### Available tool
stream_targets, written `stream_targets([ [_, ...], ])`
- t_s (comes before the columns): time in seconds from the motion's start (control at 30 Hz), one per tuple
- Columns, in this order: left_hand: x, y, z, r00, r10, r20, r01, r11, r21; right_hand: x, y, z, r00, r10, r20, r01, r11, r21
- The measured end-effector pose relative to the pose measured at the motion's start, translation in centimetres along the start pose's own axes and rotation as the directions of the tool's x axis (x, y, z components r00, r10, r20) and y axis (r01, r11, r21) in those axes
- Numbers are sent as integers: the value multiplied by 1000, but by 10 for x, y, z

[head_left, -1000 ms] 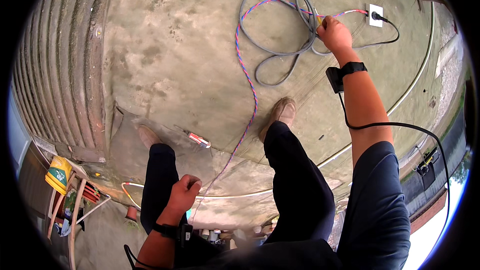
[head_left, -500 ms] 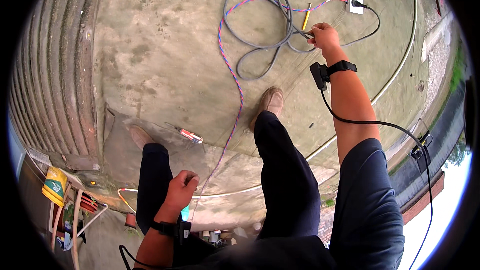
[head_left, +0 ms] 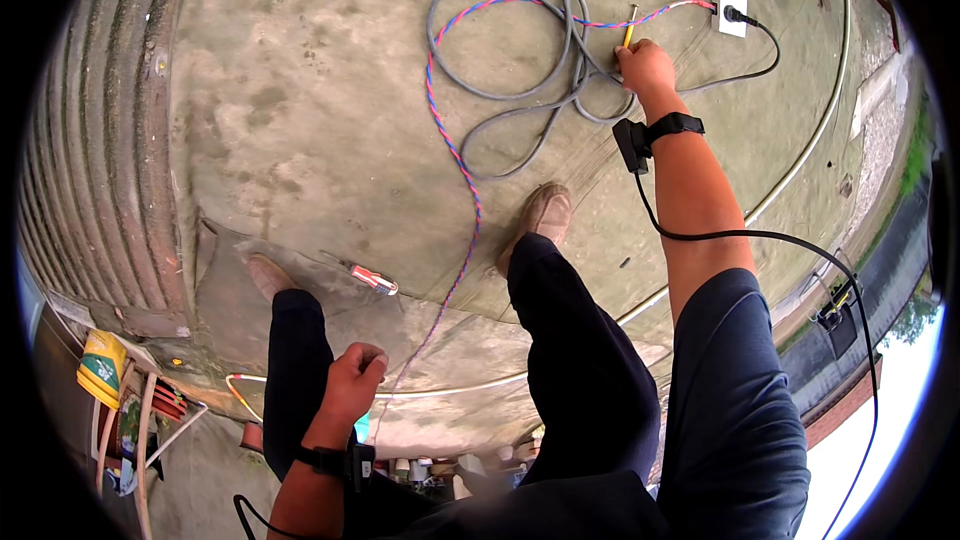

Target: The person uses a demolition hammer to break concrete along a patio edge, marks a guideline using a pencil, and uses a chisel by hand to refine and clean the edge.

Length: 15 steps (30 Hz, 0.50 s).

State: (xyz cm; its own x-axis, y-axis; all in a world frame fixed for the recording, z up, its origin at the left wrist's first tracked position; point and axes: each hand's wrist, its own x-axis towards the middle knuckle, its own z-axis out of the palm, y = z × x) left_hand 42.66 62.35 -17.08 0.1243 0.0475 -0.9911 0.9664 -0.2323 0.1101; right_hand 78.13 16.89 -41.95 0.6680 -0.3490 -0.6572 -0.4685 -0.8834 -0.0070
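Note:
My right hand (head_left: 646, 68) is low over the ground, its fingers closed on the handle end of a slim yellow-handled screwdriver (head_left: 629, 35), with the metal tip pointing away from me. Loops of grey cable (head_left: 500, 97) lie just left of that hand. Beyond it, a white square socket box (head_left: 733, 28) has a black plug (head_left: 738, 15) in it. A twisted red-and-blue wire (head_left: 474, 202) runs from the box across the loops and back toward me. My left hand (head_left: 352, 380) hangs by my left leg, loosely curled, with nothing visible in it.
A screwdriver with a red-and-white handle (head_left: 374, 279) lies between my feet. Corrugated ridged sheeting (head_left: 120, 140) is at the left. A pale pipe (head_left: 800, 172) crosses the ground at right. A yellow bucket-like container (head_left: 101, 370) stands lower left.
My right hand has let go of the grey cable and closed on the yellow-handled screwdriver beside it. The cable loops have shifted a little. My left hand stays curled.

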Motion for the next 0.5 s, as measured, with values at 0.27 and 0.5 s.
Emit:
stream_targets([
  [0.27,-10,7,3,999,29,36,-29,1000,9,-52,14,-27,993,36,112,-81,901,427],
  [0.5,-18,37,-3,988,128,84,-134,988,75,-174,5,-46,941,-199,274,-14,785,619],
])
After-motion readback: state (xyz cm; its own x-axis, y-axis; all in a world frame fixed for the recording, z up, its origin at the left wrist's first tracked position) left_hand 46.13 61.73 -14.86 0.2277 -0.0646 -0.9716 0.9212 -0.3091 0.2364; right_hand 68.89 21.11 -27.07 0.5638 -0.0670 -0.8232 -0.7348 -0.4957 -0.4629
